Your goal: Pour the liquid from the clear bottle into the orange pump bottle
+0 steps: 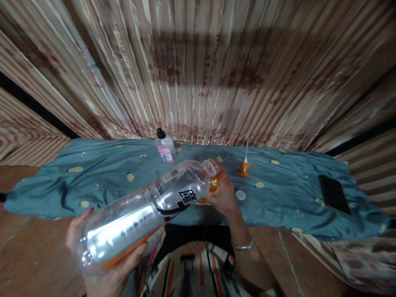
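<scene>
My left hand is wrapped around the base end of a large clear plastic bottle with a silver and orange label. That bottle is tilted, its open neck pointing right and away from me. Closed at the neck, my right hand grips an orange, see-through bottle, which is mostly hidden behind the hand and the large bottle. Whether the two mouths touch I cannot tell. To the right of this hand lies a round white cap. Farther off lies an orange pump top with its tube.
A clear bottle with a black top and pink label stands near the back edge of the cloth-covered table. A black phone lies at the right. Striped curtains hang behind and at both sides.
</scene>
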Tool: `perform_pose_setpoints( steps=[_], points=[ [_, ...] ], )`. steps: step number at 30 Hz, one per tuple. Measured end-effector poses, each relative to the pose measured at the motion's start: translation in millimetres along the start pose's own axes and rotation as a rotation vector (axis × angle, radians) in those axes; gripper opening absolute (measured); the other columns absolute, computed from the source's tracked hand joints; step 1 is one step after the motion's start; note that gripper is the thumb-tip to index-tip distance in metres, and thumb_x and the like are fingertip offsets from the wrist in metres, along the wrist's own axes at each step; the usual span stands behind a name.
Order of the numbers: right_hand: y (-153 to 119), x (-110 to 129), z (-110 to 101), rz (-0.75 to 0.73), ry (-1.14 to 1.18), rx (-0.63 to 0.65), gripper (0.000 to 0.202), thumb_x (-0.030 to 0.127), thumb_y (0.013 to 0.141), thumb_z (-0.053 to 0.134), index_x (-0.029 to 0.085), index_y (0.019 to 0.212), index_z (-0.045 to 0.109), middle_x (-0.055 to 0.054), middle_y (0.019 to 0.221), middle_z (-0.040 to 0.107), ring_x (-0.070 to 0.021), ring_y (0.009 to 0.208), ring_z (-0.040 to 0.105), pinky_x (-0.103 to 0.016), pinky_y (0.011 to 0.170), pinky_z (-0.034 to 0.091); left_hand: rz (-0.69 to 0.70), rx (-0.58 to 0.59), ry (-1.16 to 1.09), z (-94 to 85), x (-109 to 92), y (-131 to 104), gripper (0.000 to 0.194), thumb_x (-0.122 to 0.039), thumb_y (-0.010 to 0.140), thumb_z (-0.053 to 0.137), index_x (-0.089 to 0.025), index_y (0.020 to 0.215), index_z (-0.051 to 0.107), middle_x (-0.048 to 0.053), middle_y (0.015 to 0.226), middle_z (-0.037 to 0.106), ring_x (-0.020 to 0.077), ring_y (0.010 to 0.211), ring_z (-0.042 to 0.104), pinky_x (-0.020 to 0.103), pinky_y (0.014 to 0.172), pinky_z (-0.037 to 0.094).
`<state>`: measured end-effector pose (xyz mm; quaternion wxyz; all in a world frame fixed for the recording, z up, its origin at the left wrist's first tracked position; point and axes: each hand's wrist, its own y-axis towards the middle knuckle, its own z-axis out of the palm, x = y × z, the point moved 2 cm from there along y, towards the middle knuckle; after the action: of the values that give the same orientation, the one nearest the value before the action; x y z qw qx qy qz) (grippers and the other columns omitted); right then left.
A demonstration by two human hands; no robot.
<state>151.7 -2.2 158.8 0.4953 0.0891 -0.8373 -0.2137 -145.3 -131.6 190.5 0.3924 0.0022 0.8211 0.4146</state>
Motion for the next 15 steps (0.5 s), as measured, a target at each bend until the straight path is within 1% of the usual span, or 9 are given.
perform_pose_setpoints(
  steps=[1, 3, 7, 10, 15],
  points=[
    [0.0, 0.1, 0.7, -0.006, 0.009, -0.002, 0.073, 0.035, 0.080, 0.083, 0.021, 0.149, 0.063, -0.017, 0.142, 0.082, -0.0381, 0.129, 0.082, -0.055, 0.111, 0.070, 0.051, -0.019, 0.007, 0.6, -0.7, 2.8, 0.121, -0.053, 0.059, 0.102, -0.046, 0.170, 0.054, 0.004, 0.148, 0.060, 0.0358, 0.123, 0.061, 0.072, 0.134, 0.044],
    [0.1, 0.2, 2.1, -0.011, 0.024, -0.005, 0.071, 0.036, 0.081, 0.082, 0.021, 0.148, 0.063, -0.018, 0.142, 0.082, -0.0385, 0.127, 0.083, -0.055, 0.109, 0.071, 0.104, -0.026, 0.028, 1.9, -1.9, 8.0, 0.121, -0.057, 0.060, 0.102, -0.045, 0.170, 0.055, 0.003, 0.143, 0.063, 0.0335, 0.118, 0.062, 0.069, 0.136, 0.040],
    [0.0, -0.6, 4.2, -0.005, 0.024, -0.005, 0.071, 0.038, 0.082, 0.082, 0.021, 0.149, 0.063, -0.018, 0.140, 0.082, -0.0392, 0.125, 0.083, -0.055, 0.107, 0.072, 0.118, -0.026, 0.022, 0.0, 0.8, 11.8, 0.124, -0.056, 0.058, 0.103, -0.046, 0.171, 0.054, 0.003, 0.144, 0.062, 0.0315, 0.118, 0.061, 0.063, 0.133, 0.041],
    [-0.3, -0.7, 4.2, -0.029, 0.016, -0.015, 0.070, 0.036, 0.084, 0.080, 0.021, 0.150, 0.063, -0.017, 0.140, 0.081, -0.0383, 0.126, 0.083, -0.054, 0.107, 0.071, 0.118, 0.001, 0.039, -3.0, 8.7, 8.3, 0.128, -0.055, 0.056, 0.104, -0.046, 0.172, 0.051, 0.004, 0.149, 0.058, 0.0329, 0.122, 0.059, 0.065, 0.130, 0.042],
    [-0.9, -0.4, 4.2, -0.056, 0.014, -0.027, 0.067, 0.035, 0.085, 0.081, 0.022, 0.149, 0.062, -0.016, 0.140, 0.082, -0.0369, 0.128, 0.082, -0.053, 0.110, 0.070, 0.095, 0.035, 0.086, -4.1, 21.4, 2.8, 0.129, -0.056, 0.059, 0.101, -0.049, 0.174, 0.045, 0.006, 0.155, 0.051, 0.0396, 0.133, 0.056, 0.073, 0.127, 0.040]
  ],
)
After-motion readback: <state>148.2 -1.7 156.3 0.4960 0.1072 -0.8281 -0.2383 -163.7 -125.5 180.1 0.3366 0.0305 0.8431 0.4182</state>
